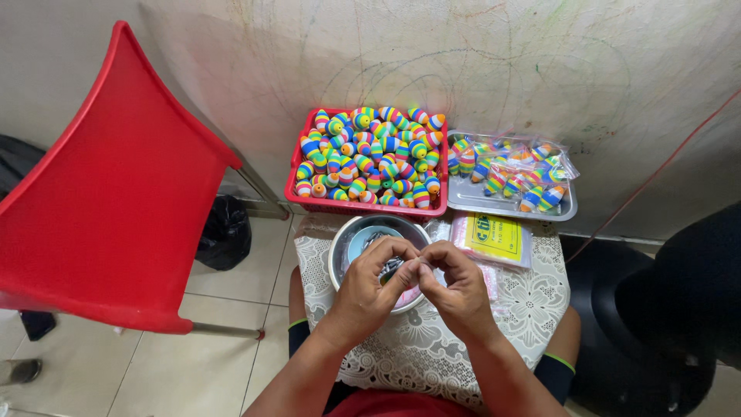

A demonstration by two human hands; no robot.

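Left hand [376, 282]: centre of the frame, over the metal bowl [340, 251]; fingertips pinched together against those of the right hand; what they pinch is too small to tell.
Right hand [457, 287]: just beside the left, fingers curled, tips touching it.
Bowl contents: small dark metal pieces, partly hidden.
Red basket [366, 207]: upper centre, full of striped foam floats [370, 154].
Metal tray [502, 207]: right of the basket, holding bagged floats [509, 170].
Yellow packet [494, 238]: below the tray, on the lace cloth [525, 301].
Red chair [108, 201]: left of the frame.

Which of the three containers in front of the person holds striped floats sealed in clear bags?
The flat metal tray on the right; the red basket holds loose floats, the round bowl none.
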